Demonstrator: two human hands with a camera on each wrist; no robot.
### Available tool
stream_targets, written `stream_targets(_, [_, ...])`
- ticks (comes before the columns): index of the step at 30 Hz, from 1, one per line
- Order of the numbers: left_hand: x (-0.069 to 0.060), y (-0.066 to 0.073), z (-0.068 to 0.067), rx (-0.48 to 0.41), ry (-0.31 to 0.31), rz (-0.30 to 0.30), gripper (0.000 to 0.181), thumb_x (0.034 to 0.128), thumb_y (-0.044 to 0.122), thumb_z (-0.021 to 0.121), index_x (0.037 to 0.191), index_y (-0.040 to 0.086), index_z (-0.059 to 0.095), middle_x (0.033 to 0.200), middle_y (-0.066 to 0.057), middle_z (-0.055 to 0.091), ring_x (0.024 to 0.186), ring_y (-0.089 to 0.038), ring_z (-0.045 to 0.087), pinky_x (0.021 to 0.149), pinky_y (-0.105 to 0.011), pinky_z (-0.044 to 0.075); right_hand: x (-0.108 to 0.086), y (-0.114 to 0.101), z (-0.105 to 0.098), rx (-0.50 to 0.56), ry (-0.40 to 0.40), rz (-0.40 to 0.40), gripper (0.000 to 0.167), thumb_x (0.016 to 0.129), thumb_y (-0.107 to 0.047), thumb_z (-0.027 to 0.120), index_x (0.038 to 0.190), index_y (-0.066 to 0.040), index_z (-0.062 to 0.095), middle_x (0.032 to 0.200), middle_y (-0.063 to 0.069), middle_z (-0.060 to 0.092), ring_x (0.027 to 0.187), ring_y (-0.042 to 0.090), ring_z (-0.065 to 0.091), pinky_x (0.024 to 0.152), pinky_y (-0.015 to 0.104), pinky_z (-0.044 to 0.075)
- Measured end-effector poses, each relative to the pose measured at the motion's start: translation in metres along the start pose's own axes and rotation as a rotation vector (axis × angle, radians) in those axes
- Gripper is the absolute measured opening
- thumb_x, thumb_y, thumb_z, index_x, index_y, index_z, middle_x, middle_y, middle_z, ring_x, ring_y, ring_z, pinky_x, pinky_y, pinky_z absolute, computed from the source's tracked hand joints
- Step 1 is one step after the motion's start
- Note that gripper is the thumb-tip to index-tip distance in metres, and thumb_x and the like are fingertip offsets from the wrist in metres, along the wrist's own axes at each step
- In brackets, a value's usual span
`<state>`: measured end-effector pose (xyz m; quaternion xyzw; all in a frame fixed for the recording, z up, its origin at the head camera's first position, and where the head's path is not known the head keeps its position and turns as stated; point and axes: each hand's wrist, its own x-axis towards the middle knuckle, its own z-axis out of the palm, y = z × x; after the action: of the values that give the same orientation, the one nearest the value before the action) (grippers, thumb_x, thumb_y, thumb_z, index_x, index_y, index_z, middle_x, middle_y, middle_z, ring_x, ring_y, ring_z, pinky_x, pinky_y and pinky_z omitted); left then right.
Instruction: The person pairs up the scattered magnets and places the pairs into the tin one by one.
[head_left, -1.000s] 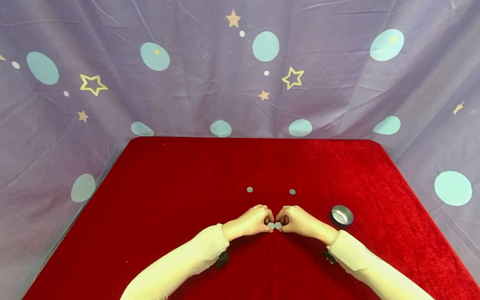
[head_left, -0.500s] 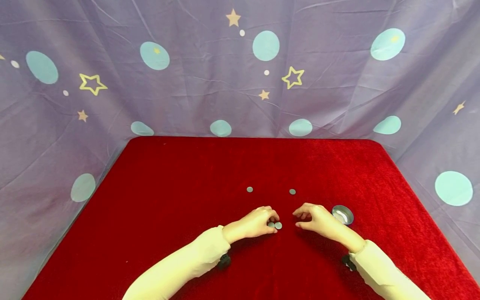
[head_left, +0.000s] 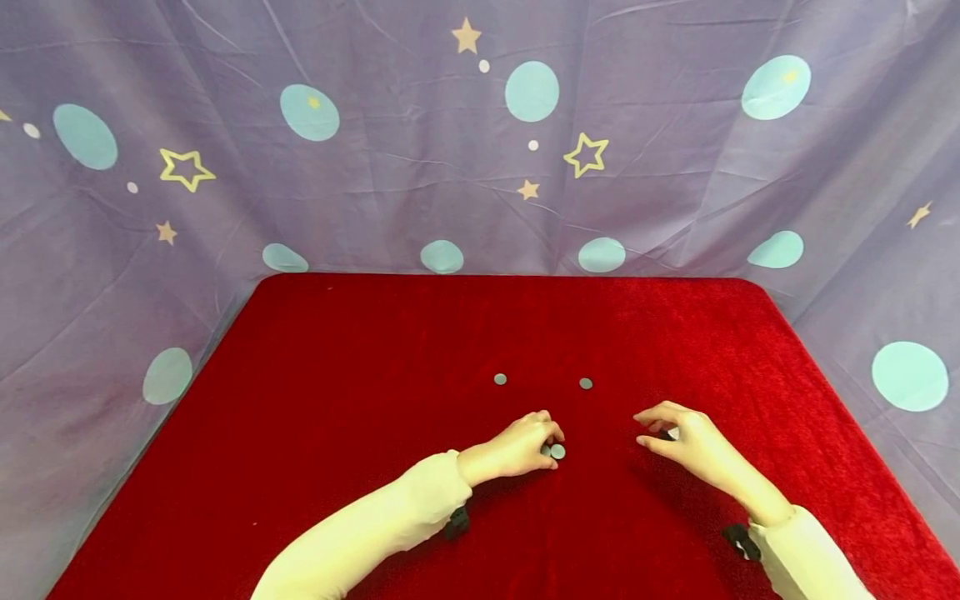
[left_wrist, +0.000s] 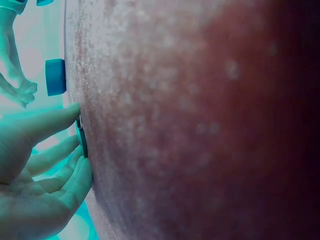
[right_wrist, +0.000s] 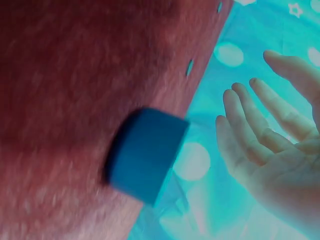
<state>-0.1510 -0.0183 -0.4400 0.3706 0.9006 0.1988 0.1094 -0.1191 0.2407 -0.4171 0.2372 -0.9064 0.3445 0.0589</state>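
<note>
In the head view two small flat grey discs lie side by side on the red cloth, the right disc (head_left: pixel 558 452) in fuller sight than the left disc (head_left: pixel 546 451). My left hand (head_left: pixel 517 447) rests around them, thumb on the near side and fingers on the far side. The left wrist view has the thumb and fingertips at either end of the dark discs (left_wrist: pixel 81 137), on the cloth. Over to the right, my right hand (head_left: pixel 693 442) is held up with spread fingers and nothing in them. It largely covers a round tin (head_left: pixel 673 434), which appears blue in the right wrist view (right_wrist: pixel 147 155).
Farther back on the red cloth (head_left: pixel 375 350) lie two more grey discs, a left one (head_left: pixel 500 379) and a right one (head_left: pixel 586 383). A purple patterned curtain (head_left: pixel 412 167) surrounds the table's back and sides.
My right hand has left the paired discs and moved right, over to the tin. My left hand has widened its fingers and shifted slightly right around the discs, which hardly moved.
</note>
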Motion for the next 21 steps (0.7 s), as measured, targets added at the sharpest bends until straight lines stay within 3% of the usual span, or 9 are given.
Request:
stream_targets(5, [0.003,0.0,-0.001,-0.013,0.014,0.007,0.026,0.0715,0.02,0.073,0.093,0.007,0.063,0.083,0.0,0.052,0.073,-0.008,0.05,0.067,-0.015,0.04,-0.007,0.004,-0.01,-0.033,0.067,0.024,0.02,0.073,-0.006,0.069,0.093,-0.004,0.065,0.086,0.005,0.063,0.075,0.014,0.059,0.062,0.028,0.048])
stream_targets(12, [0.005,-0.002,0.001,0.035,0.025,0.053,0.02,0.0708,0.019,0.074,0.086,0.009,0.065,0.08,0.002,0.054,0.071,-0.006,0.052,0.065,-0.012,0.039,-0.016,0.007,-0.023,-0.035,0.066,0.129,0.022,0.078,-0.014,0.067,0.097,-0.005,0.064,0.089,0.004,0.063,0.076,0.01,0.058,0.062,0.027,0.048])
stream_targets(21, [0.009,-0.001,-0.002,0.069,-0.03,0.079,0.017,0.0712,0.013,0.071,0.087,0.008,0.067,0.075,0.003,0.056,0.066,-0.004,0.049,0.061,-0.011,0.037,-0.024,0.018,-0.032,-0.082,0.109,0.192,0.029,0.074,-0.015,0.071,0.101,-0.005,0.063,0.091,0.007,0.064,0.08,0.015,0.059,0.064,0.021,0.047])
